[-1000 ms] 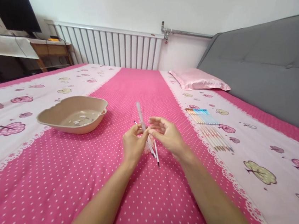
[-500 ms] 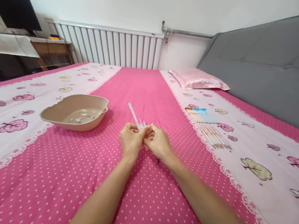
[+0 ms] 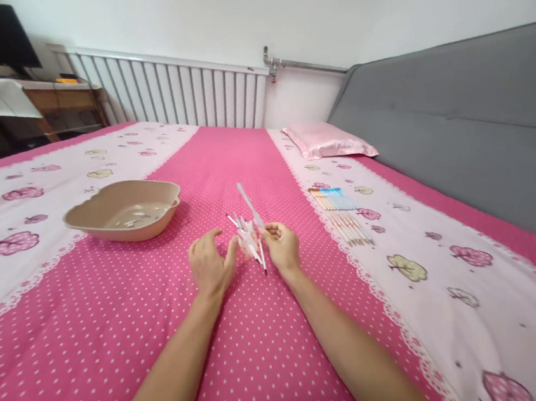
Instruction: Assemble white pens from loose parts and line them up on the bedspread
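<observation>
My right hand (image 3: 282, 247) pinches the lower end of a slim, whitish pen-like stick (image 3: 249, 204), which points up and away, slightly blurred. To its left, my left hand (image 3: 210, 262) holds nothing, with thumb and fingers apart. Between the hands, a loose pile of slim white pens (image 3: 249, 244) lies on the pink dotted bedspread (image 3: 246, 356), some with dark tips. Its thumb is close to the pile; whether it touches cannot be made out.
A beige basin (image 3: 103, 234) with small white pieces inside stands left. Two rows of pens lie right: one with brown and blue ends (image 3: 333, 198), one whitish (image 3: 350, 229). Behind are a pink pillow (image 3: 326, 140), a grey headboard (image 3: 448, 92) and a white radiator (image 3: 165, 87).
My hands were together around the whitish stick. Now the left has let go and moved left, opening, while the right keeps the stick. The pile between them shows, and the view has turned right.
</observation>
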`<state>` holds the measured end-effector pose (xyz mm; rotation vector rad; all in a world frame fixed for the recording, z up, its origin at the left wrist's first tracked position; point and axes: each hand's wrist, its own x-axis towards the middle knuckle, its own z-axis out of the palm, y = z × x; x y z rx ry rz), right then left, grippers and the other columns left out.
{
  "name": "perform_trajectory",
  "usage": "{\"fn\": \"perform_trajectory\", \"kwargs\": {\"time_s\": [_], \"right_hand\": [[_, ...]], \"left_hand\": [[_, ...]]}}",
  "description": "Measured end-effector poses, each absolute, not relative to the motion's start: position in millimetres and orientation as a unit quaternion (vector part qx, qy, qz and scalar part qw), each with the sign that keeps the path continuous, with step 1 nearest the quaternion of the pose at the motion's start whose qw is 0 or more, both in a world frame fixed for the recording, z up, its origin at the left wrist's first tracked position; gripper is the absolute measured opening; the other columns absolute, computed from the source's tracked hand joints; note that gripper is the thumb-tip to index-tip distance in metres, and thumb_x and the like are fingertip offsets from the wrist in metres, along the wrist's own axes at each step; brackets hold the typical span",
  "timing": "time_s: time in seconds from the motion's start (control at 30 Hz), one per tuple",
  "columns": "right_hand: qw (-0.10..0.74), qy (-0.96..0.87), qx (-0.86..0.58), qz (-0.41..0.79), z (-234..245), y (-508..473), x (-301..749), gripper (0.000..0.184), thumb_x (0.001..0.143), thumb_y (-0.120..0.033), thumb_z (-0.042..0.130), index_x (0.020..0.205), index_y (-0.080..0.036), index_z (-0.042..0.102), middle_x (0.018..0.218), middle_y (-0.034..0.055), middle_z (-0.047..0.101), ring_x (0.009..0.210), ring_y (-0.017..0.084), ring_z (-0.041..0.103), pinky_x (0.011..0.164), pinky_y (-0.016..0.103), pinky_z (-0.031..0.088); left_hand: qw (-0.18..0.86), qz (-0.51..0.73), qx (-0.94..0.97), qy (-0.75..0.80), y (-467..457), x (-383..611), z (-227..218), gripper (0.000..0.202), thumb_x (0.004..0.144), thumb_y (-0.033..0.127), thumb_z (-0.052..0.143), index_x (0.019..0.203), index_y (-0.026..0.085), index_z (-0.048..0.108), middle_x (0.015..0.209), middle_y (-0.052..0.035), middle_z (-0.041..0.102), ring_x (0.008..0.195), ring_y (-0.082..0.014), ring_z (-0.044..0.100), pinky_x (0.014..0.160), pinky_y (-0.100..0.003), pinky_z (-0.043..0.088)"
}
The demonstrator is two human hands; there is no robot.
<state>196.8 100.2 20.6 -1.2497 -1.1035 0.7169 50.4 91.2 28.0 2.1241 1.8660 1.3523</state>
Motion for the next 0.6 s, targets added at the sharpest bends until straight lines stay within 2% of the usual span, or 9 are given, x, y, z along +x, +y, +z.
{"fn": "perform_trajectory", "kwargs": {"time_s": [0.1,0.2,0.3,0.43,0.6], "right_hand": [[0.613,-0.482,-0.581,0.233,13.4,85.2,212.6,0.022,0.078,-0.035,0.053,0.087,-0.016,0.059,0.082,0.0068,0.068,0.071,0.015,0.064,0.067,0.025,0.049],[0.611,-0.473,-0.606,0.189,7.5,65.0,231.1,0.023,0.079,-0.035,0.051,0.089,-0.017,0.061,0.083,0.0056,0.068,0.07,0.015,0.062,0.067,0.025,0.048],[0.612,-0.454,-0.632,0.143,5.8,45.5,254.9,0.024,0.078,-0.036,0.052,0.087,-0.017,0.064,0.086,0.0063,0.068,0.073,0.016,0.061,0.07,0.027,0.047],[0.602,-0.43,-0.666,0.094,7.5,26.3,298.8,0.026,0.076,-0.034,0.053,0.088,-0.014,0.066,0.087,0.0079,0.067,0.075,0.017,0.059,0.071,0.027,0.046],[0.566,-0.385,-0.727,0.054,11.5,10.9,364.5,0.027,0.076,-0.03,0.053,0.093,-0.013,0.067,0.09,0.0091,0.068,0.075,0.017,0.06,0.075,0.028,0.044]], "left_hand": [[-0.012,0.365,0.68,0.636,71.0,37.5,16.5,0.049,0.085,0.048,0.035,0.113,0.013,0.053,0.114,-0.0155,0.059,0.11,-0.0279,0.052,0.096,-0.04,0.034],[-0.024,0.262,0.696,0.668,50.5,29.8,7.0,0.062,0.085,0.051,0.03,0.124,0.006,0.047,0.133,-0.0212,0.045,0.126,-0.0316,0.038,0.103,-0.043,0.028],[-0.031,0.178,0.717,0.674,30.6,25.9,1.4,0.072,0.084,0.055,0.027,0.131,0.003,0.041,0.14,-0.022,0.036,0.131,-0.0324,0.03,0.106,-0.044,0.023],[-0.035,0.13,0.736,0.663,8.4,21.1,-0.4,0.074,0.084,0.055,0.023,0.136,0.003,0.036,0.141,-0.0198,0.035,0.133,-0.0297,0.028,0.109,-0.041,0.018],[-0.053,0.12,0.745,0.654,-8.0,18.0,1.3,0.073,0.085,0.055,0.023,0.136,0.004,0.036,0.14,-0.0199,0.037,0.132,-0.0304,0.029,0.108,-0.042,0.02]]}}
